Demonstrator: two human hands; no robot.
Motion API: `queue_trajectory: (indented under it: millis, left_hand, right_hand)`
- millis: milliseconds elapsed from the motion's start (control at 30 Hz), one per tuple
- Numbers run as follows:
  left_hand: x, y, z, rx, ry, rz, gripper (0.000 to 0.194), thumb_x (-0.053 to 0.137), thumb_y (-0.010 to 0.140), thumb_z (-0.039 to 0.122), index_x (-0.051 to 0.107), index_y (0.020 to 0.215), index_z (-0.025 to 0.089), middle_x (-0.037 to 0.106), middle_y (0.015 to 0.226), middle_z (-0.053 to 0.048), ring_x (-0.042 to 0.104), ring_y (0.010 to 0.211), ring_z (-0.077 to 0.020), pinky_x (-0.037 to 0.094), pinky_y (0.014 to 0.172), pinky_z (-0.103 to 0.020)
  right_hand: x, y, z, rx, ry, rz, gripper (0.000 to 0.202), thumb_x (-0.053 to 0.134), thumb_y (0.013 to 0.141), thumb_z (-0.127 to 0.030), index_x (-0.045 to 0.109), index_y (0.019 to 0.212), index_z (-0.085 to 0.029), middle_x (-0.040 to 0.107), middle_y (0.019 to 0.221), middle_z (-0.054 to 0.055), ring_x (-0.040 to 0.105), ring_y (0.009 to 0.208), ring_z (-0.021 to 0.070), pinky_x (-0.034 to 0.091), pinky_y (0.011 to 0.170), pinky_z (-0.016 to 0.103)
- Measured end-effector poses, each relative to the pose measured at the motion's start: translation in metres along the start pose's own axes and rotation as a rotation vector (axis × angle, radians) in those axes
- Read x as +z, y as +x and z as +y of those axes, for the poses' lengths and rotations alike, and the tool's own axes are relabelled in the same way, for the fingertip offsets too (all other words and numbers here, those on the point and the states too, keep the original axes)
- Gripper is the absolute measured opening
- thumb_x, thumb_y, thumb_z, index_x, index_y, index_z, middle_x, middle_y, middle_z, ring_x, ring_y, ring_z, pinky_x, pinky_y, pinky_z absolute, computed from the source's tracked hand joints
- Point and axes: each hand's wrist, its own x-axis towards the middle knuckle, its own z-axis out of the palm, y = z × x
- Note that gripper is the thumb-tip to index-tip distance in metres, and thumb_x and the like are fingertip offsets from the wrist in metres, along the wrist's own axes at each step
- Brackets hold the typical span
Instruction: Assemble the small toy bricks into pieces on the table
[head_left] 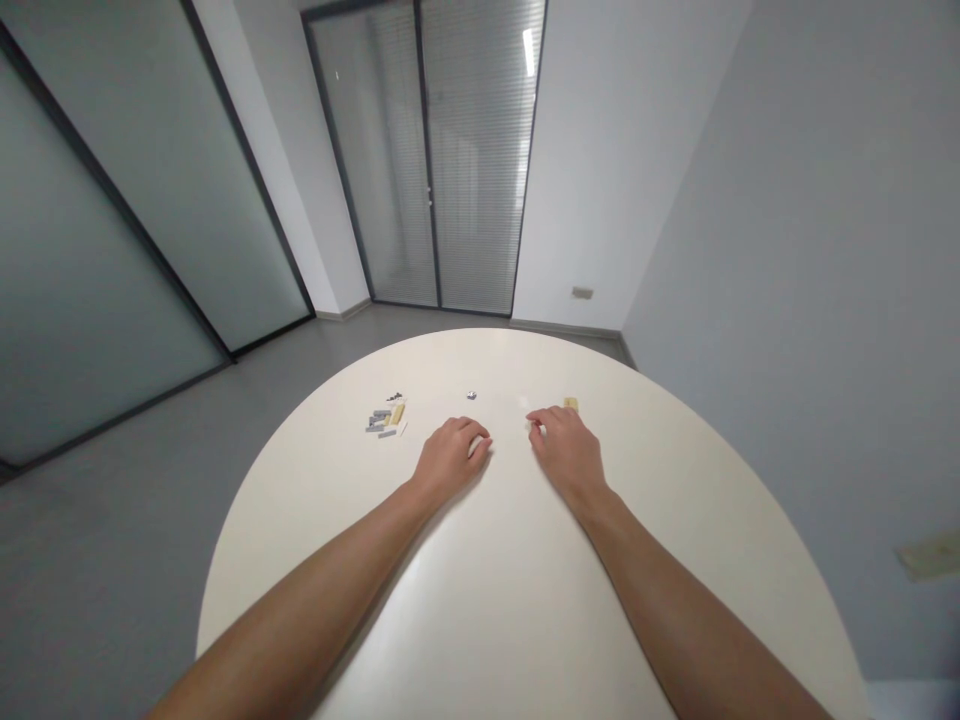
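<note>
- Frosted panels [165, 130] line the left of the room, blinds [480, 200] hang behind glass ahead, and a round white table [480, 610] fills the foreground.
- Left hand [451, 452] rests on the middle of the table, loosely curled, thumb and index tips close together. Nothing shows in its grasp, though whether those tips meet, I can't tell.
- Right hand [566, 452] sits across a gap from it, fingers bent, thumb facing index. And look, a pale speck [529, 427] right at the fingertips! Pinched or merely beside them? Too small to call.
- Just beyond the right knuckles, toward the far edge, lies a yellow block [571, 403], partly hidden.
- Near the far edge, between the hands, a silver bit [471, 395] lies alone.
- Over toward the left edge: grey bars [375, 429], a yellow bar [398, 412] and dark bits [395, 397], bunched together.
- Technique counts with parts this small: a light fingertip pinch, wrists steady on the table, and knuckles kept off that block would serve well.
</note>
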Motion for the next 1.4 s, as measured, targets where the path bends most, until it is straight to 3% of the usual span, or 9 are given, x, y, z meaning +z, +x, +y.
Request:
queue_trajectory:
  millis: [300, 467, 733, 1033, 1400]
  left_hand:
    - [0.000, 0.001, -0.001, 0.012, 0.002, -0.007, 0.020, 0.050, 0.096, 0.029, 0.069, 0.098, 0.023, 0.070, 0.108, -0.006, 0.060, 0.105, -0.0222, 0.049, 0.090, -0.036]
    - [0.000, 0.001, -0.001, 0.024, 0.005, -0.001, 0.020, 0.051, 0.096, 0.029, 0.070, 0.097, 0.023, 0.069, 0.108, -0.006, 0.060, 0.105, -0.0222, 0.049, 0.091, -0.036]
    - [0.000, 0.001, 0.000, 0.020, -0.005, 0.013, 0.018, 0.053, 0.095, 0.029, 0.070, 0.096, 0.023, 0.069, 0.105, -0.006, 0.059, 0.103, -0.0221, 0.049, 0.091, -0.036]
    - [0.001, 0.002, -0.001, 0.033, -0.009, 0.015, 0.018, 0.053, 0.095, 0.028, 0.070, 0.096, 0.023, 0.069, 0.106, -0.006, 0.059, 0.103, -0.0220, 0.050, 0.091, -0.036]
    - [0.000, 0.001, -0.001, 0.042, 0.023, -0.005, 0.019, 0.050, 0.096, 0.028, 0.069, 0.097, 0.023, 0.068, 0.107, -0.006, 0.059, 0.104, -0.0224, 0.049, 0.092, -0.036]
  right_hand:
    - [-0.002, 0.005, 0.000, 0.032, -0.183, -0.187, 0.024, 0.044, 0.101, -0.023, 0.067, 0.111, -0.021, 0.071, 0.108, 0.008, 0.068, 0.086, 0.0188, 0.048, 0.066, 0.028]
    - [-0.005, 0.023, 0.005, 0.061, -0.195, -0.259, 0.027, 0.042, 0.102, -0.022, 0.068, 0.107, -0.019, 0.070, 0.105, 0.009, 0.068, 0.087, 0.0200, 0.048, 0.071, 0.029]
    - [-0.003, 0.044, 0.002, 0.147, -0.221, -0.217, 0.030, 0.041, 0.101, -0.024, 0.069, 0.110, -0.020, 0.069, 0.110, 0.011, 0.069, 0.087, 0.0212, 0.047, 0.071, 0.030]
    - [0.011, 0.041, 0.004, 0.107, -0.213, -0.205, 0.032, 0.041, 0.102, -0.030, 0.072, 0.110, -0.025, 0.070, 0.114, 0.009, 0.069, 0.085, 0.0188, 0.046, 0.070, 0.029]
    - [0.019, 0.036, 0.002, 0.067, -0.170, -0.195, 0.027, 0.046, 0.101, -0.026, 0.073, 0.104, -0.024, 0.072, 0.107, 0.006, 0.065, 0.098, 0.0200, 0.043, 0.071, 0.029]
